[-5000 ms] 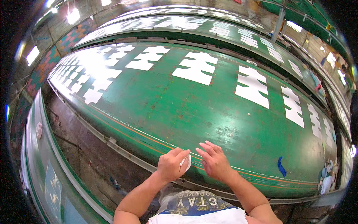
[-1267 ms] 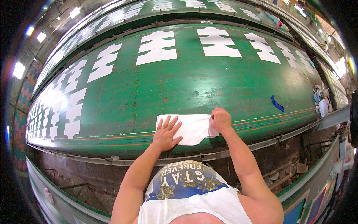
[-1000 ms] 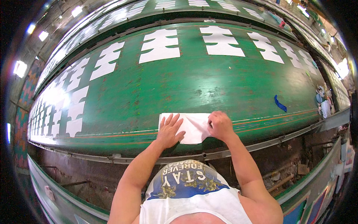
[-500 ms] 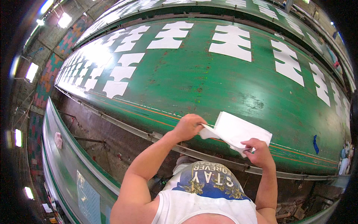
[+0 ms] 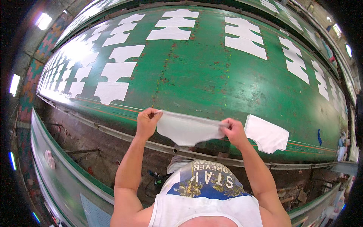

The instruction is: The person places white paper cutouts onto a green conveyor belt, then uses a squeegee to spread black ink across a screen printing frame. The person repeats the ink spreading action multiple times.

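Observation:
A white cut fabric panel (image 5: 189,128) is stretched between my hands above the near edge of the long green table (image 5: 196,81). My left hand (image 5: 148,123) pinches its upper left corner, and my right hand (image 5: 233,132) grips the upper right corner. The panel's top edge is nearly straight, while its lower edge curves in at the sides and hangs toward me. Just right of my right hand, another white fabric panel (image 5: 267,133), possibly a small pile, lies flat across the orange lines on the table.
White panels lie in short columns across the table, such as this left one (image 5: 111,92) and this far one (image 5: 245,38). A dark blue scrap (image 5: 319,137) rests at the right. A metal rail (image 5: 177,150) runs along the near edge. Another green table (image 5: 72,174) stands at lower left.
My hands have moved left and apart, carrying a panel off the white fabric at the right. It was bunched at one corner and is now spread taut. The view has shifted slightly.

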A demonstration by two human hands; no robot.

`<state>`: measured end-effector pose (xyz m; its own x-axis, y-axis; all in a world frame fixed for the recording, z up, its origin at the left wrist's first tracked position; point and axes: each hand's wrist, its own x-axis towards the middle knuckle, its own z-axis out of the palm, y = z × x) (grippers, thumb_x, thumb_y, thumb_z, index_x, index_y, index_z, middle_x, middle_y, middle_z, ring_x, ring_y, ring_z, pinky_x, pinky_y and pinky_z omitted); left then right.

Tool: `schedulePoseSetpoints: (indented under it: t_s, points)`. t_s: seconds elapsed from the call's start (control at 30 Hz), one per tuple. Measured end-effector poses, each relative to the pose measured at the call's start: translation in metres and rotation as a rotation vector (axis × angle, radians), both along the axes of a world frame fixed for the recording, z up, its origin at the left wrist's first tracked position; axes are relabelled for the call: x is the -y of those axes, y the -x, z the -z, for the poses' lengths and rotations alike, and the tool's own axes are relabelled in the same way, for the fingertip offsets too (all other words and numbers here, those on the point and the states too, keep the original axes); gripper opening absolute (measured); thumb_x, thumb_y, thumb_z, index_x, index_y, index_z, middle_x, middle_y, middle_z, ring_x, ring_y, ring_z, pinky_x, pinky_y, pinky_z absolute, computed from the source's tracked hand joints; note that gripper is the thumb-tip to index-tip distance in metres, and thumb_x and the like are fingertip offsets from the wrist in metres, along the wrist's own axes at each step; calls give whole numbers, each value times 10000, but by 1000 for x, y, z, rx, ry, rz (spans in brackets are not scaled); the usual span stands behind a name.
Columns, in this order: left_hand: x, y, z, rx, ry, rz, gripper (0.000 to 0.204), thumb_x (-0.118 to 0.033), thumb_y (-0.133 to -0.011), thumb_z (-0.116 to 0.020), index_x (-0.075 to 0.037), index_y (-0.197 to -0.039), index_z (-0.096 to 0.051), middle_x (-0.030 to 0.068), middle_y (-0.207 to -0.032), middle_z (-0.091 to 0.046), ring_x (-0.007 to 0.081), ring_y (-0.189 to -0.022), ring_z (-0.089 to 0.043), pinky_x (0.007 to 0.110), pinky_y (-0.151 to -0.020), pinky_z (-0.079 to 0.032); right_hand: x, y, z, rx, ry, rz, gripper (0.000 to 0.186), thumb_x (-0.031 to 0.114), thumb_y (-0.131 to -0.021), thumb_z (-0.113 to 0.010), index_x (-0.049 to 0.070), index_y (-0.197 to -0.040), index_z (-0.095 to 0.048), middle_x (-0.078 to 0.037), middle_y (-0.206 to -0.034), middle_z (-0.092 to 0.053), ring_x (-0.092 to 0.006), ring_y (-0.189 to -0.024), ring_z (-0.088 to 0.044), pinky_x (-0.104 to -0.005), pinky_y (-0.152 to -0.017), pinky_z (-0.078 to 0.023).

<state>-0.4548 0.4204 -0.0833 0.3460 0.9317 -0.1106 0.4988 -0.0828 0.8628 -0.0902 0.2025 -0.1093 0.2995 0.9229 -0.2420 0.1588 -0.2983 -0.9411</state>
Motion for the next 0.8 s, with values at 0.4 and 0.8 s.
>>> schedulePoseSetpoints:
  t_s: [0.4, 0.8]
  points:
    - [-139, -35, 83, -77, -618, 21, 126, -154, -888, -878, -64, -926, -800, 106, -1077, -800, 355, -1137, -700, 485, -1019, -528, -109, -7, 50, 323, -29, 409, 188, 90, -928, -804, 1, -1094, -798, -112, -895, -808, -194, -791, -743, -375, -766, -589]
    - [-154, -49, 91, -135, -653, 37, 104, -190, -892, -883, -118, -911, -809, 32, -1107, -783, 320, -1235, -657, 491, -1076, -475, -112, -5, 43, 526, 139, 466, 287, 194, -870, -879, 29, -1098, -823, -158, -950, -837, -285, -868, -814, -421, -818, -624]
